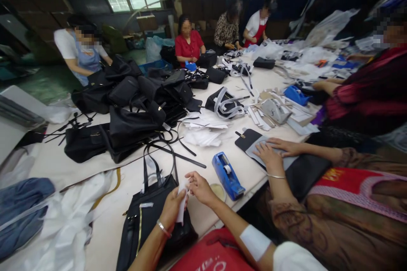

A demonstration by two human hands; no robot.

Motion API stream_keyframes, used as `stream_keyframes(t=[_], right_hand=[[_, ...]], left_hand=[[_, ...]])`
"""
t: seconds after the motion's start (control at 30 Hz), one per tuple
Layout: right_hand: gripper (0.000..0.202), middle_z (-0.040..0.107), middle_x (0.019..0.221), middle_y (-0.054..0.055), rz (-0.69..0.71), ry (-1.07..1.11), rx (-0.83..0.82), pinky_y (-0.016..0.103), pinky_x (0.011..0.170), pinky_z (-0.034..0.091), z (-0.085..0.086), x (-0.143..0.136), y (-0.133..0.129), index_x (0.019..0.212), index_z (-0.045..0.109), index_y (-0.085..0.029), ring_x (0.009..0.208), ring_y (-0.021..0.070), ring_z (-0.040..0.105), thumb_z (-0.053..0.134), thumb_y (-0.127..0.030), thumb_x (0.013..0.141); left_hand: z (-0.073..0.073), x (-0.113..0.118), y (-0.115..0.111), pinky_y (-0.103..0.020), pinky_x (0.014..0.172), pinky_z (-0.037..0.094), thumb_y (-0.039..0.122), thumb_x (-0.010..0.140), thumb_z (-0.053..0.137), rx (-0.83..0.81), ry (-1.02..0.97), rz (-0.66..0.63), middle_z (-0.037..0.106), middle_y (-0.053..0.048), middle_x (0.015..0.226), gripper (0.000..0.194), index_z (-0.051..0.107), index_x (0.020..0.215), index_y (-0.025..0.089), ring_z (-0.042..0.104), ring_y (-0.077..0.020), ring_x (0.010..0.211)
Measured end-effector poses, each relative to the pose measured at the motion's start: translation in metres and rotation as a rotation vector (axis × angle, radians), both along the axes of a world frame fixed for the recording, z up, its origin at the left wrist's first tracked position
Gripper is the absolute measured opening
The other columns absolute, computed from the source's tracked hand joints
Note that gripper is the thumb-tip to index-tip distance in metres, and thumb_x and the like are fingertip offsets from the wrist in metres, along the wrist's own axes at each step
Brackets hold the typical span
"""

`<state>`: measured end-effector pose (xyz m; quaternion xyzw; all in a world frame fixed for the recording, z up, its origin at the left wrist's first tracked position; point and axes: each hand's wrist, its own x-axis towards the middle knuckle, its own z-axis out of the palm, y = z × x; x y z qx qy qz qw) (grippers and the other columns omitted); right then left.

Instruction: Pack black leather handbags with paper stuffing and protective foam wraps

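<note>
My left hand [173,209] is closed round a narrow strip of white wrapping [181,211], with the thumb laid over it. At the strip's upper end, my right hand [201,189] has its fingers bent together in a pinch. Whatever lies between those fingertips is too small to name. Under my hands a black handbag [151,211] rests on the table, its handles raised at the far side and a gold zip along its front. A blue tape dispenser [227,175] stands to the right of my right hand.
Black bags [130,131] pile up at the left. White paper sheets [206,129] lie ahead on the pale table [104,216]. A co-worker's hands [273,154] press grey sheeting on a black bag at my right. Other people work round the table.
</note>
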<state>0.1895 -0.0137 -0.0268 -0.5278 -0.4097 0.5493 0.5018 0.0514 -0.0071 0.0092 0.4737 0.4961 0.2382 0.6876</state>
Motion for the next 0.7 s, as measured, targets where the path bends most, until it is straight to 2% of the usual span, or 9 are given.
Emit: stream_keyframes(t=[0.1, 0.17, 0.27, 0.37, 0.47, 0.7], right_hand=[[0.018, 0.057, 0.07, -0.003, 0.005, -0.17, -0.024, 0.02, 0.049, 0.041, -0.003, 0.027, -0.013, 0.093, 0.057, -0.019, 0.05, 0.008, 0.051, 0.054, -0.023, 0.076], [0.015, 0.06, 0.066, -0.002, -0.091, -0.31, -0.072, 0.021, 0.049, 0.041, -0.005, 0.064, -0.027, 0.087, 0.059, -0.019, 0.051, 0.0097, 0.053, 0.052, -0.03, 0.079], [0.029, 0.062, 0.066, 0.0, -0.315, -0.514, -0.241, 0.022, 0.047, 0.04, -0.012, 0.13, -0.051, 0.087, 0.057, -0.019, 0.048, 0.0113, 0.052, 0.046, -0.045, 0.081], [0.035, 0.061, 0.063, 0.001, -0.358, -0.67, -0.338, 0.024, 0.051, 0.04, -0.023, 0.176, -0.07, 0.075, 0.056, -0.018, 0.053, 0.0141, 0.054, 0.044, -0.051, 0.08], [0.036, 0.06, 0.06, 0.002, -0.298, -0.733, -0.351, 0.025, 0.057, 0.039, -0.033, 0.188, -0.082, 0.063, 0.054, -0.019, 0.061, 0.0159, 0.054, 0.047, -0.051, 0.077], [0.035, 0.06, 0.063, 0.002, -0.154, -0.784, -0.366, 0.024, 0.06, 0.036, -0.044, 0.174, -0.088, 0.06, 0.058, -0.018, 0.063, 0.0154, 0.053, 0.049, -0.048, 0.076]], left_hand=[[-0.008, 0.0, 0.001, -0.019, 0.043, 0.029, 0.048, 0.074, 0.06, -0.053, -0.028, 0.028, 0.047, 0.006, 0.056, 0.035, 0.053, 0.078, 0.015, 0.039, -0.0057, 0.044], [-0.014, -0.002, 0.001, -0.018, 0.042, 0.027, 0.048, 0.074, 0.061, -0.091, -0.061, 0.048, 0.047, 0.006, 0.058, 0.035, 0.053, 0.081, 0.015, 0.038, -0.0047, 0.043], [-0.021, -0.006, 0.001, -0.018, 0.042, 0.027, 0.047, 0.074, 0.062, -0.13, -0.117, 0.066, 0.047, 0.005, 0.061, 0.035, 0.054, 0.086, 0.014, 0.037, -0.0038, 0.044], [-0.025, -0.007, 0.001, -0.018, 0.042, 0.027, 0.046, 0.075, 0.061, -0.145, -0.148, 0.066, 0.047, 0.005, 0.062, 0.035, 0.054, 0.088, 0.014, 0.037, -0.0037, 0.044], [-0.026, -0.005, 0.001, -0.018, 0.042, 0.027, 0.046, 0.076, 0.06, -0.15, -0.144, 0.048, 0.047, 0.005, 0.061, 0.035, 0.053, 0.088, 0.014, 0.037, -0.0039, 0.045], [-0.023, 0.001, -0.001, -0.018, 0.042, 0.027, 0.046, 0.077, 0.059, -0.141, -0.122, 0.028, 0.046, 0.006, 0.06, 0.034, 0.053, 0.088, 0.014, 0.037, -0.0039, 0.044]])
